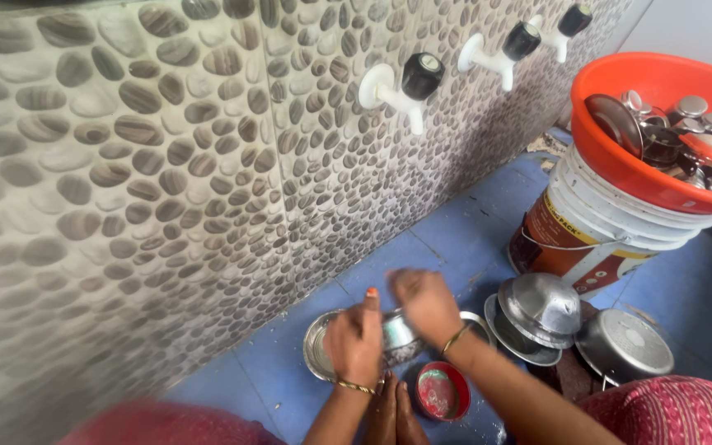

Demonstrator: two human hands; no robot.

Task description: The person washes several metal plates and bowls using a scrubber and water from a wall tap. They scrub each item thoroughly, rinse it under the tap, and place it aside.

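Low in the head view, at about six o'clock, the left hand (356, 339) grips a small steel bowl (399, 333), fingers curled round its near rim. The right hand (426, 303) presses closed into the bowl from two o'clock; what its fingers hold is hidden. The bowl sits over a flat steel plate (316, 350) on the blue floor (438, 239). A small red dish (442, 392) lies just beside the hands at five o'clock. Overturned steel pots (541, 309) rest at three o'clock, near a white bucket (603, 222) topped by an orange tub (620, 156) of steel vessels.
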